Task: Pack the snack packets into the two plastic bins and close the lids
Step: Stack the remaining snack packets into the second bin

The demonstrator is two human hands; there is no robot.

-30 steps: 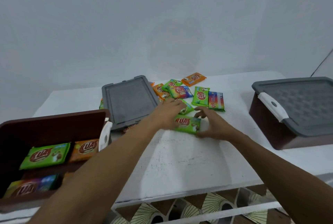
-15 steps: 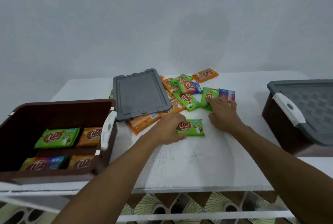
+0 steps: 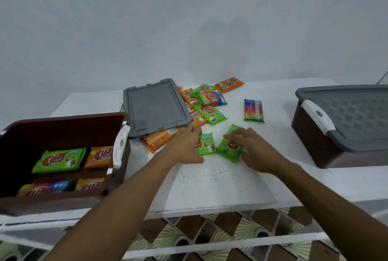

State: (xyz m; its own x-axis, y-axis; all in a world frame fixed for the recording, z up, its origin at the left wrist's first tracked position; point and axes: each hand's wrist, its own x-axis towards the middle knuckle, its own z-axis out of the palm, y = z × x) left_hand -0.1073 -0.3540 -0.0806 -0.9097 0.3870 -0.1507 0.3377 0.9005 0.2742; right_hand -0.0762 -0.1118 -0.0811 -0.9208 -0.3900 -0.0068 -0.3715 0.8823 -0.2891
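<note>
An open brown bin (image 3: pixel 63 118) stands at the left with several snack packets (image 3: pixel 59 160) inside. Its grey lid (image 3: pixel 155 106) lies flat on the table, partly over some orange packets (image 3: pixel 159 138). A loose pile of packets (image 3: pixel 211 103) lies behind my hands. A rainbow packet (image 3: pixel 253 110) lies apart to the right. My left hand (image 3: pixel 185 147) grips the left end of a green packet (image 3: pixel 207 145). My right hand (image 3: pixel 255 149) pinches a second green packet (image 3: pixel 228 149), tilted beside the first. The second bin (image 3: pixel 310 134) stands at the right with its grey lid (image 3: pixel 348 116) on.
The white table (image 3: pixel 220 183) has bare surface in front of my hands, up to its front edge. A plain grey wall rises behind it. Patterned floor tiles (image 3: pixel 178 233) show below the table frame.
My right hand has pulled a second green packet from the pile to beside the first. The left hand has turned the first green packet more upright. The rainbow packet now lies alone.
</note>
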